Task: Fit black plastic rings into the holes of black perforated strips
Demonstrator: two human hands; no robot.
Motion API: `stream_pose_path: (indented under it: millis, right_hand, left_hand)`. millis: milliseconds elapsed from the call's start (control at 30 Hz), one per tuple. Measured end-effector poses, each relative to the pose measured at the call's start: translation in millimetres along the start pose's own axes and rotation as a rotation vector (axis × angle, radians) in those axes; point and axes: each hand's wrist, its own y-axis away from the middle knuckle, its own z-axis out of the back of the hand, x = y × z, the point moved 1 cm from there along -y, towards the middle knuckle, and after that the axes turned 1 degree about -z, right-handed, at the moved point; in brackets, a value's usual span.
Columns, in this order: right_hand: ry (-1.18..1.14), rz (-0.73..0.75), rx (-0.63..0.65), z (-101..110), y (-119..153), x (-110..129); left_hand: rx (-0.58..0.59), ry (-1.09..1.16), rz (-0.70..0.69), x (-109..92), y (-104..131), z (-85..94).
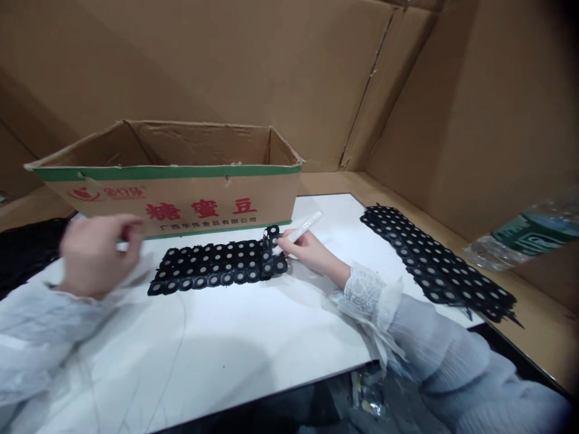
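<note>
My right hand (305, 250) is closed around a slim white pen-like stick (307, 225), its upper end pointing up and right. The stick's lower end meets the right end of a black sheet of round pieces (212, 265) with pale centres, set in rows. At that end, a small strip of the same pieces (272, 232) juts up past the top row. My left hand (97, 256), smeared by motion, hovers left of the sheet with fingers curled. Whatever may be between its fingers is hidden.
Behind the sheet stands an open cardboard box (217, 208) with a green rim. A second black sheet (434, 259) lies at the right, near a plastic bottle (527, 232). Dark material (29, 250) is at far left. Cardboard walls (217, 60) enclose the white board (235, 349).
</note>
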Motion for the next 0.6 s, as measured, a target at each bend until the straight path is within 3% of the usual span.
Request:
stream_pose_path:
  millis: [100,167,233,333,400,600]
  right_hand:
    - [0.05,0.05,0.008,-5,1,-2]
    - [0.059,0.075,-0.018,-7,1,-3]
    - [0.061,0.097,-0.055,-7,0,-3]
    - [0.032,0.125,-0.095,-8,-2,-5]
    - [0.006,0.126,-0.102,-8,-4,-7]
    - [0.048,0.146,-0.127,-12,-7,-12]
  left_hand:
    - [0.149,0.047,-0.441,-72,16,-21.4]
    - [0.235,0.157,-0.43,-105,17,-39.4]
    - [0.368,0.3,-0.353,-122,10,-59.0]
    - [0.646,0.529,-0.303,-126,-4,-83.2]
    - [0.758,0.669,-0.273,-122,-11,-91.4]
    - [0.788,0.781,-0.115,-118,-18,-91.7]
